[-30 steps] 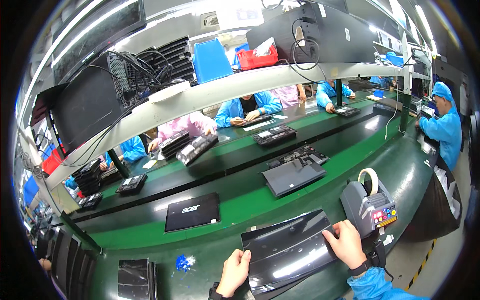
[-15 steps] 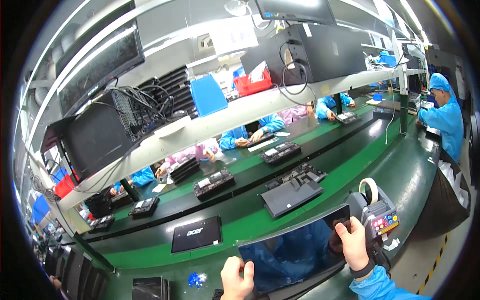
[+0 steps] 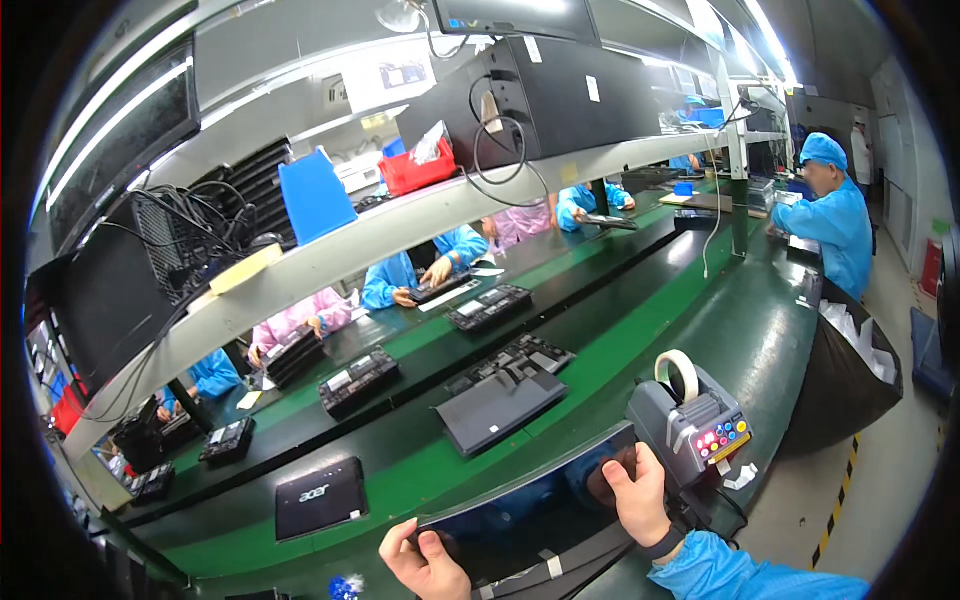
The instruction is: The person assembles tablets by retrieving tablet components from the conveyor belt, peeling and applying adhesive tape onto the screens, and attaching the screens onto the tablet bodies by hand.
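A glossy dark display panel [image 3: 520,525] is held between my two hands, tilted above the near edge of the green bench. My left hand [image 3: 425,562] pinches its left end, thumb on the front. The right end is in my right hand [image 3: 640,497], the thumb lying over the glass. Under the panel's lower edge shows a flat dark grey part [image 3: 590,560] with a small whitish tab [image 3: 551,564]; I cannot tell whether it is joined to the panel. Just beyond my right hand stands a grey tape dispenser [image 3: 695,425] with coloured buttons and a tape roll [image 3: 676,375] on top.
A black laptop lid [image 3: 321,498] and a dark grey laptop part [image 3: 500,412] lie on the bench [image 3: 640,310]. Opened laptop bases [image 3: 360,380] line the belt. Co-workers sit opposite; a person in blue [image 3: 830,225] stands at right near a black bag [image 3: 835,375]. A shelf [image 3: 420,205] crosses above.
The whole view has swung right, so the bench things sit further left. The panel has tipped and looks narrower, and the grey part with the whitish tab now shows below it.
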Demonstrator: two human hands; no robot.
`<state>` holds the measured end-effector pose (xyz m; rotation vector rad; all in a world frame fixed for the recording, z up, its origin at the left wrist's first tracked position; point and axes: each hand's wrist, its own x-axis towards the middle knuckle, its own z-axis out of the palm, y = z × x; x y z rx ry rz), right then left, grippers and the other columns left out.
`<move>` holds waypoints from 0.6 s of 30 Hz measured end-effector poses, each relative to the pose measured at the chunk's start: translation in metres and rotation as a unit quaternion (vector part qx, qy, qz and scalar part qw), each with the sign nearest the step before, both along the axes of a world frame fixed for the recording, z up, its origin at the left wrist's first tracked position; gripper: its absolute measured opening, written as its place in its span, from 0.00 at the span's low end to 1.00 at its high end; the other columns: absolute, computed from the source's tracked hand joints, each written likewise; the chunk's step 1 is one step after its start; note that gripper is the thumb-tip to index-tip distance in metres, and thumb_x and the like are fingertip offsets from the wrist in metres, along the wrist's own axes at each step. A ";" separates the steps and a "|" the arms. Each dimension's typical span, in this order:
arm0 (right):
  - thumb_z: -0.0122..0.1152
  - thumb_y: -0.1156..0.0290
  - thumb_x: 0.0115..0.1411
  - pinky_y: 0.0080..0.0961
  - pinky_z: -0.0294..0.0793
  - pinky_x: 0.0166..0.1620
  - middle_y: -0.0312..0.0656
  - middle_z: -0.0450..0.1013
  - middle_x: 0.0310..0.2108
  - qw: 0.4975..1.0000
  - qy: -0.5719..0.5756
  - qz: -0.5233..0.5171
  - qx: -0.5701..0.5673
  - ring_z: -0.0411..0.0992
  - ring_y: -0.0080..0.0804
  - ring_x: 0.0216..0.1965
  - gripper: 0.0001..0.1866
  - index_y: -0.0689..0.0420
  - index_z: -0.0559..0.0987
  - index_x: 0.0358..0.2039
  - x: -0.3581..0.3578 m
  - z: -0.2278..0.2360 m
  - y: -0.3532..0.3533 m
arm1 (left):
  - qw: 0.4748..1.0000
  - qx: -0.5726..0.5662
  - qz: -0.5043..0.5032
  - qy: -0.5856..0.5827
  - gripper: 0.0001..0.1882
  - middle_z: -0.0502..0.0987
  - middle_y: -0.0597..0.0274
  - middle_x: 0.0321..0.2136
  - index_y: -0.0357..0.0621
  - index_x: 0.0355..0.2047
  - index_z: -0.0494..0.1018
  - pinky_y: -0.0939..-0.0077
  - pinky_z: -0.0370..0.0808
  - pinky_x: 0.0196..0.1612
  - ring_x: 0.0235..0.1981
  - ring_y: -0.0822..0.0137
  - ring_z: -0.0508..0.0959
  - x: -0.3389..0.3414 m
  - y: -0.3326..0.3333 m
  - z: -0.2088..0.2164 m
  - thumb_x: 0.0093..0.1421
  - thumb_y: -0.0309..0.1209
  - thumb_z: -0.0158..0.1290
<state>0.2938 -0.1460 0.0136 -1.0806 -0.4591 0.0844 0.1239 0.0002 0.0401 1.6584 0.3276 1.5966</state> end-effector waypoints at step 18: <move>0.47 0.66 0.64 0.19 0.63 0.22 0.39 0.66 0.23 0.965 0.235 -0.084 0.077 0.65 0.24 0.19 0.10 0.60 0.68 0.35 -0.002 -0.039 -0.145 | 0.999 0.041 0.016 -0.025 0.09 0.68 0.60 0.32 0.41 0.42 0.63 0.82 0.66 0.28 0.24 0.73 0.67 0.014 0.009 0.003 0.64 0.29 0.46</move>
